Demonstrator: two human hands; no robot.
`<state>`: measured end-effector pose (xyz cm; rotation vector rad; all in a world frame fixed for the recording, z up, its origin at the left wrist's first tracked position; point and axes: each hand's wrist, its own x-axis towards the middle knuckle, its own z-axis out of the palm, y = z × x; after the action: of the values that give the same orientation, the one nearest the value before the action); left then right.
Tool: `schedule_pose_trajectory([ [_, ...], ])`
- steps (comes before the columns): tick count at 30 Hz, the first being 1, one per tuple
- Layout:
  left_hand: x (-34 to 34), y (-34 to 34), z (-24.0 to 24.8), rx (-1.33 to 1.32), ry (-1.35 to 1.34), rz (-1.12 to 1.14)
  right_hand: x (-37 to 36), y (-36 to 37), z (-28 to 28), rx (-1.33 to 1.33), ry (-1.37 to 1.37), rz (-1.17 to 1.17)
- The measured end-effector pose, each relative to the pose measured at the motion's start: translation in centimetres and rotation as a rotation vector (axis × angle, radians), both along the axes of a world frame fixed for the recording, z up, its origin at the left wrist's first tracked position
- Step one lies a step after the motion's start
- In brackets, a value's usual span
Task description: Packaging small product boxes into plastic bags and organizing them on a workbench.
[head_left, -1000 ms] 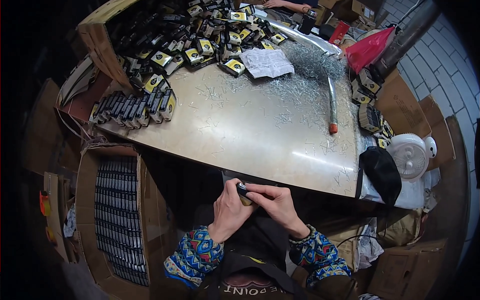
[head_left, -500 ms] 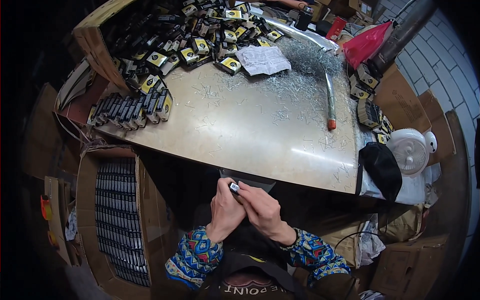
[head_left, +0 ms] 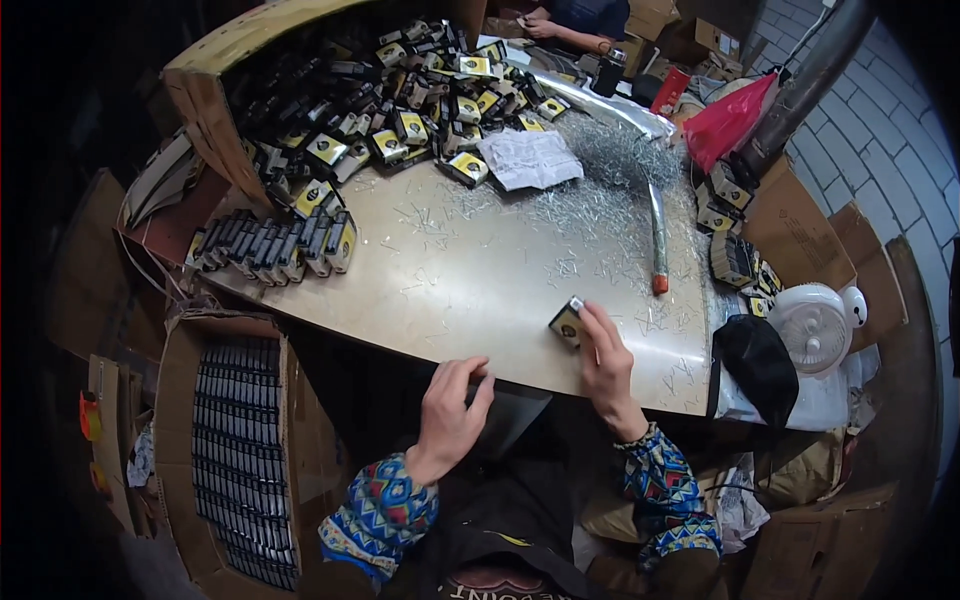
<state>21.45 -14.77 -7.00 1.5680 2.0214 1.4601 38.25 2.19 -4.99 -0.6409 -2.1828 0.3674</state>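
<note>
My right hand [head_left: 609, 378] grips a small flat black-and-yellow box [head_left: 566, 325] between thumb and fingers, just over the near part of the table [head_left: 500, 310]. My left hand [head_left: 448, 412] is at the table's front edge, holding nothing, its thumb and fingers apart. At the left of the table stands a row of similar boxes [head_left: 270, 248], packed side by side. A large heap of such boxes [head_left: 400, 110] covers the back left. Thin bent metal wire pieces [head_left: 625, 160] are piled at the back right and scattered forward across the surface.
Left below the table, an open carton [head_left: 290, 440] holds stacked rows of boxes [head_left: 235, 440]. A crumpled paper [head_left: 530, 158] and a silvery rod with an orange tip [head_left: 659, 240] lie on the table. A white fan [head_left: 812, 325] and black cloth [head_left: 757, 365] sit right. Another person [head_left: 580, 20] is behind.
My hands have come apart. The right hand has carried the small box forward and right over the table; the left has opened and stayed near the edge. The view has tilted up slightly.
</note>
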Motion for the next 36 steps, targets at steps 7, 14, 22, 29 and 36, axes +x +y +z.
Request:
schedule_pose_trajectory([
  [7, -4.5, 7.4, 1.1, 0.041, 0.134, 0.02, -5.9, -0.7, -0.9, -0.312, 0.089, 0.212],
  [14, -19.2, 8.8, 6.1, -0.138, 0.682, 0.327, -3.5, 13.7, -2.1, -0.036, -0.438, -0.302],
  [22, -20.8, 26.2, 5.3, -0.621, 0.534, 0.037, -4.9, 9.3, -3.2, -0.023, -0.637, -0.073],
  [29, -19.7, 28.1, 4.2, -0.698, 0.439, 0.036, -4.4, 8.5, -2.2, 0.006, -0.585, 0.201],
  [36, -17.2, 23.3, 4.2, -0.621, 0.492, -0.109, -3.2, 8.6, -1.8, -0.152, -0.612, 0.009],
])
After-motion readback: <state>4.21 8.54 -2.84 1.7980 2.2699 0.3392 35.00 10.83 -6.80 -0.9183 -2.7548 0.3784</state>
